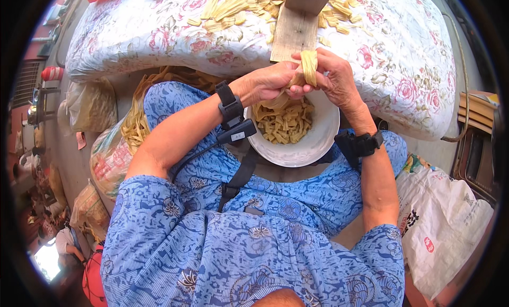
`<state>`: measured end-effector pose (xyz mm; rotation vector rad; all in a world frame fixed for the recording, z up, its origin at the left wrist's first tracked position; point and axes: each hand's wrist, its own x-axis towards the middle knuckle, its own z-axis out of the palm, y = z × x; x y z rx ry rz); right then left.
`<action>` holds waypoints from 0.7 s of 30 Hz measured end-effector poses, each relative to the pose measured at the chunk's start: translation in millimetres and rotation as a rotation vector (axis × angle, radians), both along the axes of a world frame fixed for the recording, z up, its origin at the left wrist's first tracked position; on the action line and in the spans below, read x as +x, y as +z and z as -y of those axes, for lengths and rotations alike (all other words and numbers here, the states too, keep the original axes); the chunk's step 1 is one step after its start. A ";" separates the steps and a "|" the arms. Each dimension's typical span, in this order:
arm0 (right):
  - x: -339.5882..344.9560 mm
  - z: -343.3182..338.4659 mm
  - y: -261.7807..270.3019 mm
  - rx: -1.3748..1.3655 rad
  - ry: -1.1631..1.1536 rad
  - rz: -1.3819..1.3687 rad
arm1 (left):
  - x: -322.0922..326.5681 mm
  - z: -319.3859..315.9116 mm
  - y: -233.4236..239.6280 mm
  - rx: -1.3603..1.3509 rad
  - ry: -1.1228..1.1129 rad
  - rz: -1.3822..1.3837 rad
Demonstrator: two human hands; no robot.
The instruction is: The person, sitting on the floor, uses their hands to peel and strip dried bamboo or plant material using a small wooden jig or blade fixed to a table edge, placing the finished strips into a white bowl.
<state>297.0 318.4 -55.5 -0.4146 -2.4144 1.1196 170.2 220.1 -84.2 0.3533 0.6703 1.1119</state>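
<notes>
Both hands meet above the far rim of a white basin (294,160). Between them is a folded bundle of flat, pale yellow strips (309,67), looped over on itself. My left hand (278,79) grips the bundle from the left, with its fingertips under it. On the other side, the thumb and fingers of my right hand (337,73) pinch the loop. Below, short cut yellow pieces (284,124) lie in the basin. Just beyond my hands, a wooden board (295,37) with an upright wooden block (307,0) projects over the table's near edge.
A flower-printed cloth (401,64) covers the table, and yellow pieces (234,8) lie scattered across it. Long yellow strips (137,122) spill from a plastic sack (109,158) by my left knee. A white woven sack (441,219) stands at right. A person (69,243) is far left.
</notes>
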 end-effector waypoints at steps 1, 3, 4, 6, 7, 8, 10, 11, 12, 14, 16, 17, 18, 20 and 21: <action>-2.7 -2.1 -2.9 0.166 -0.068 -0.096 | 2.7 -1.1 1.9 -0.021 0.124 -0.018; -5.6 -1.4 -2.8 0.331 -0.184 -0.172 | 2.1 -3.1 5.6 0.020 0.304 -0.187; -5.9 1.9 -0.5 0.330 -0.231 -0.152 | -0.5 -4.2 7.4 0.083 0.358 -0.339; -2.6 6.9 3.6 0.190 -0.283 0.012 | -0.7 -3.9 8.8 0.158 0.486 -0.521; -3.9 6.6 6.0 0.012 -0.261 0.063 | -0.8 -3.5 9.7 0.167 0.517 -0.573; -5.6 6.1 9.4 -0.166 -0.237 0.114 | -1.2 -3.2 10.5 0.175 0.549 -0.625; -5.7 4.2 9.9 -0.399 -0.200 0.176 | -0.8 -3.5 11.6 0.201 0.570 -0.690; -6.8 0.4 7.3 -0.451 -0.184 0.186 | -1.5 -4.0 13.5 0.222 0.565 -0.704; -7.9 -2.2 4.4 -0.503 -0.165 0.195 | -2.0 -4.4 15.5 0.241 0.562 -0.718; -10.5 1.6 -8.8 -0.423 -0.177 0.030 | 2.1 -4.8 21.3 0.287 0.524 -0.900; -12.4 6.8 -12.5 -0.260 -0.200 -0.067 | 4.2 -4.1 21.3 0.317 0.501 -1.031; -12.3 9.4 -11.6 -0.137 -0.218 -0.082 | 3.9 -4.4 19.0 0.326 0.498 -1.070; -12.6 10.8 -10.0 -0.012 -0.235 -0.098 | 2.9 -4.8 18.7 0.337 0.497 -1.111; -11.6 12.9 -7.0 0.012 -0.200 -0.190 | 3.1 -4.5 21.8 0.278 0.540 -1.048; -11.4 13.5 -5.2 0.024 -0.180 -0.235 | 3.7 -4.2 23.1 0.249 0.563 -1.016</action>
